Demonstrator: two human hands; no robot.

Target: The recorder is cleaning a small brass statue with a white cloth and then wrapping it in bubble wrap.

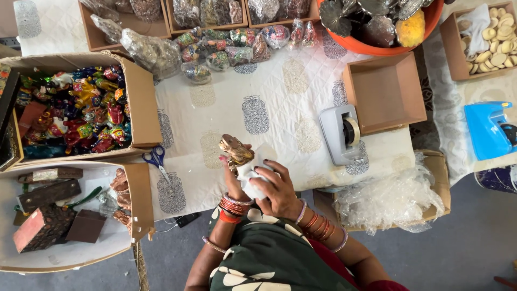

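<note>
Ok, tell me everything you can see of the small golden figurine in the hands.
The golden figurine is small, shiny and metallic-looking, with brownish patches; its exact shape is hard to make out. The left hand holds it up above the printed white cloth, while the right hand presses white wrapping against its lower part.

figurine: small golden figurine (235,150), half in white wrap (252,173), over the white printed cloth (280,102)
left hand (232,178): grips figurine from below
right hand (279,188): presses wrap against figurine
scissors (156,159): blue-handled, left of figurine
tape dispenser (342,134): grey, right of figurine
empty box (385,92): beyond tape dispenser, farther right of figurine
</note>
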